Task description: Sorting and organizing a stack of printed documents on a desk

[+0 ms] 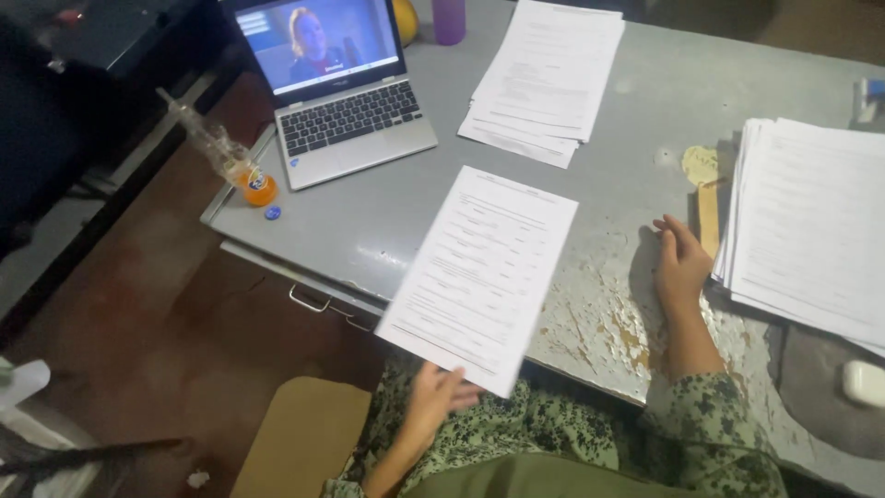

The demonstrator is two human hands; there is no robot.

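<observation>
1. A printed sheet of paper (481, 275) is held up above the near edge of the grey desk (636, 120), tilted, with its lower corner hanging past the desk edge over the person's lap
2. The left hand (433, 397) grasps the sheet at its bottom edge, thumb on top and fingers beneath, so the page stands clear of the desk surface
3. The right hand (680, 263) lies flat on the desk with fingers loose and extended, holding nothing; it rests on the worn patch where the paint has flaked, just beside a wooden stick (708, 217)
4. The stick lies against the left edge of a thick stack of printed sheets (816, 231) at the right side of the desk, and a pale round piece (701, 164) sits at its far end
5. A second pile of printed pages (546, 78) lies farther back, near the middle of the desk, well apart from the held sheet
6. An open laptop (343, 101) stands at the far left part of the desk with its screen lit
7. A clear bottle with orange drink (235, 166) lies tipped at the desk's left corner, with a small blue cap (272, 213) just beside it
8. A purple cup (449, 18) stands behind the laptop, and a white object (865, 383) sits at the right edge of view
9. Both sleeves (710, 415) are of a green patterned fabric
</observation>
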